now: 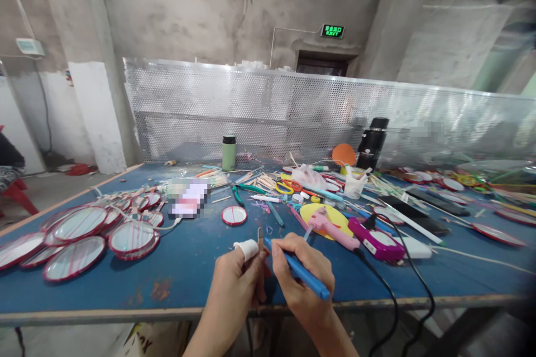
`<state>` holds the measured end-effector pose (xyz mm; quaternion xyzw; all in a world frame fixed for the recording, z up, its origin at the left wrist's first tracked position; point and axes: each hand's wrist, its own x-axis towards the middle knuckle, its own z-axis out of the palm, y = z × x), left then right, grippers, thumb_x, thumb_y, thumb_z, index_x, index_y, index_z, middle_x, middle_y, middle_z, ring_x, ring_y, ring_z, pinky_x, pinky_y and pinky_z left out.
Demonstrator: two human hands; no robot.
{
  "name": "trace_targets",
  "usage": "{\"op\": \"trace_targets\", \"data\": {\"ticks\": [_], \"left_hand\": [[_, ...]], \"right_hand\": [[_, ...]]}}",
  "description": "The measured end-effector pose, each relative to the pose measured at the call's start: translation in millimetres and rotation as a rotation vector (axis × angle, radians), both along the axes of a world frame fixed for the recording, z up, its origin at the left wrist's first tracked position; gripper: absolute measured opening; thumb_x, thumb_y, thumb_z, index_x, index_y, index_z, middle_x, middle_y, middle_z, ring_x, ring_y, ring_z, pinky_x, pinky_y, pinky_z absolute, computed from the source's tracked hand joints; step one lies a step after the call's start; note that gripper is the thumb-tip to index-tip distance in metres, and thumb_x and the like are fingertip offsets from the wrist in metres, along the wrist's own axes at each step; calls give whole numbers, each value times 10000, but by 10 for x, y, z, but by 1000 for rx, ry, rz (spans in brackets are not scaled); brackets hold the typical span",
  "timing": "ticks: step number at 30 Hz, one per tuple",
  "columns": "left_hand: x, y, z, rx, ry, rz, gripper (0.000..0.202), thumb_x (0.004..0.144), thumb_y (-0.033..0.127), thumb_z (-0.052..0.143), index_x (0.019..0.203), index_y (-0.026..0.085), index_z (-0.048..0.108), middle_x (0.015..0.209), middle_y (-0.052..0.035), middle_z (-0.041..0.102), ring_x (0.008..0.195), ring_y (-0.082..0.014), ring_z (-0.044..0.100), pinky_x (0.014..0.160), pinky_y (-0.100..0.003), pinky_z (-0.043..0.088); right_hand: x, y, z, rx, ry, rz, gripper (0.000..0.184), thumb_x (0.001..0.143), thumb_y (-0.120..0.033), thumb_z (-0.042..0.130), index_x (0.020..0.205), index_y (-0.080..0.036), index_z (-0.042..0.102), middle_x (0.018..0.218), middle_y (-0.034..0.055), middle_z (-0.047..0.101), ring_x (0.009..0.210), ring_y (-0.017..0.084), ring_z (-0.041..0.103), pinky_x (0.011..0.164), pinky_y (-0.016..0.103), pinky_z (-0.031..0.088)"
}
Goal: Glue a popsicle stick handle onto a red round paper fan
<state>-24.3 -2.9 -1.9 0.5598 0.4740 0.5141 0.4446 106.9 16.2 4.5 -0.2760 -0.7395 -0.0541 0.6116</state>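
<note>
My left hand (238,279) is closed on a thin wooden stick (260,239), which stands upright between thumb and fingers. One of its fingers is wrapped in white tape (246,249). My right hand (304,273) grips a blue pen (307,275), slanted so that its front end is beside the stick; whether they touch I cannot tell. Just beyond the hands, a small round disc with a red rim (234,215) lies flat on the blue table (188,273). A pink glue gun (333,227) rests on a yellow disc (349,213) to the right.
Red-rimmed discs (75,256) pile up at the left, near a phone (190,198) on a cable. Pliers (238,195), wooden sticks (268,180) and scissors (285,186) crowd the middle. A purple box (376,239) with black cords, a green bottle (228,153) and a black flask (372,144) stand around.
</note>
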Motion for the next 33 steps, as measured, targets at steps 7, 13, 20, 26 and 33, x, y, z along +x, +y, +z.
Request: {"op": "trace_targets", "data": {"ticks": [7, 13, 20, 26, 33], "left_hand": [[1, 5, -17, 15, 3, -1, 431, 866, 571, 532, 658, 194, 553, 437, 35, 509, 369, -107, 453, 392, -190, 330], [-5, -8, -14, 30, 20, 4, 439, 865, 576, 531, 644, 197, 547, 443, 29, 518, 379, -115, 468, 401, -198, 349], [-10, -5, -18, 22, 28, -2, 389, 872, 528, 512, 682, 192, 559, 443, 32, 514, 383, -112, 464, 402, -193, 349], [-2, -12, -23, 11, 12, 1, 381, 871, 526, 507, 688, 194, 549, 453, 37, 505, 392, -113, 467, 403, -192, 345], [-2, -7, -19, 25, 32, -1, 372, 877, 511, 502, 703, 188, 567, 455, 34, 505, 406, -116, 470, 414, -193, 351]], "right_hand": [[-2, -6, 9, -19, -10, 7, 107, 908, -137, 574, 851, -197, 641, 659, -19, 625, 537, 106, 598, 539, 217, 471], [6, 9, -3, -23, -22, 18, 103, 911, -130, 572, 874, -199, 638, 673, -18, 628, 538, 107, 597, 535, 219, 463], [11, -15, -10, 14, -28, 15, 104, 902, -109, 588, 891, -207, 622, 712, -7, 653, 592, 118, 632, 571, 226, 478], [13, -17, -29, -12, -56, 67, 111, 896, -98, 595, 909, -203, 628, 738, 0, 659, 626, 125, 644, 602, 237, 491], [11, -1, -23, -28, -45, 102, 127, 894, -84, 593, 931, -197, 637, 750, 4, 661, 636, 122, 644, 609, 233, 491]]}}
